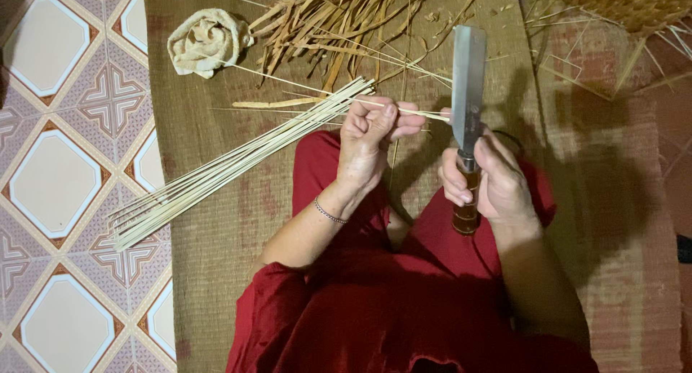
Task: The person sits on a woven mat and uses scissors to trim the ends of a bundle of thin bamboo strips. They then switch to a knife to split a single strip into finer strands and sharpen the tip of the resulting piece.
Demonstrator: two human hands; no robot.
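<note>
My left hand point(371, 139) pinches a thin pale bamboo strip point(425, 114) between thumb and fingers, above my red-clothed lap. My right hand point(490, 182) grips the brown wooden handle of a broad flat-bladed knife point(468, 88), blade pointing away from me. The strip's end meets the blade's edge. A bundle of long pale slivers point(238, 160) lies slanted on the mat point(209, 250) to the left of my left hand.
A crumpled cream cloth point(207, 41) sits at the mat's far left. A heap of brown bamboo shavings point(339, 20) lies ahead. A woven basket edge point(634, 5) shows at top right. Patterned floor tiles point(65, 164) lie left of the mat.
</note>
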